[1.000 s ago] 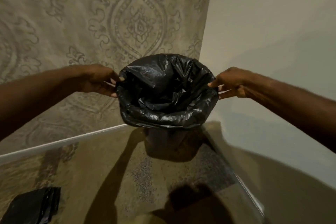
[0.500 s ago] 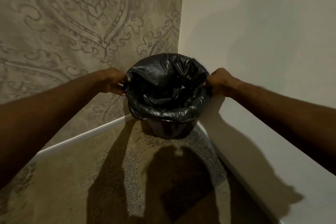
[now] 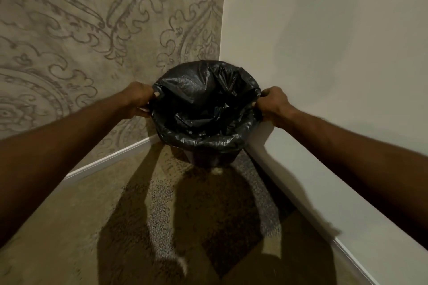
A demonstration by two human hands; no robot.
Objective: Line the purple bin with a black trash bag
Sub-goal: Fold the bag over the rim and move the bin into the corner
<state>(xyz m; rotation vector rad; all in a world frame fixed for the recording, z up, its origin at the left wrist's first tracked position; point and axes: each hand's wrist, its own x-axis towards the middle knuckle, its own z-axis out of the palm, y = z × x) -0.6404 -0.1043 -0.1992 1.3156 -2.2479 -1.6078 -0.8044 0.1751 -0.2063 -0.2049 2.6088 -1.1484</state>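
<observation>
— Walls first? What stands biggest?

— Patterned wall (image 3: 92,30) on the left, plain pale wall (image 3: 324,53) on the right; they meet in a corner straight ahead. Carpet (image 3: 58,227) fills the lower part, crossed by dark shadows of the arms and body.

— And the bin?

— Tucked right into that corner, on the carpet. Black trash bag (image 3: 203,104) covers nearly all of it: the bag's mouth is spread wide and folded over the rim, its crumpled middle sagging down inside. Only a dim strip of the purple bin (image 3: 208,157) shows below the folded plastic, too shadowed to make out its colour well.

— Hands?

— Both arms reach in from the lower corners. Left hand (image 3: 139,102) is closed on the bag's edge at the left side of the rim, a fold of plastic pinched between thumb and fingers. Right hand (image 3: 271,104) is closed on the edge at the opposite side, knuckles up, fingers curled under the plastic.

— Is the bag taut?

— Stretched between the two hands, wrinkled along the near rim.
</observation>
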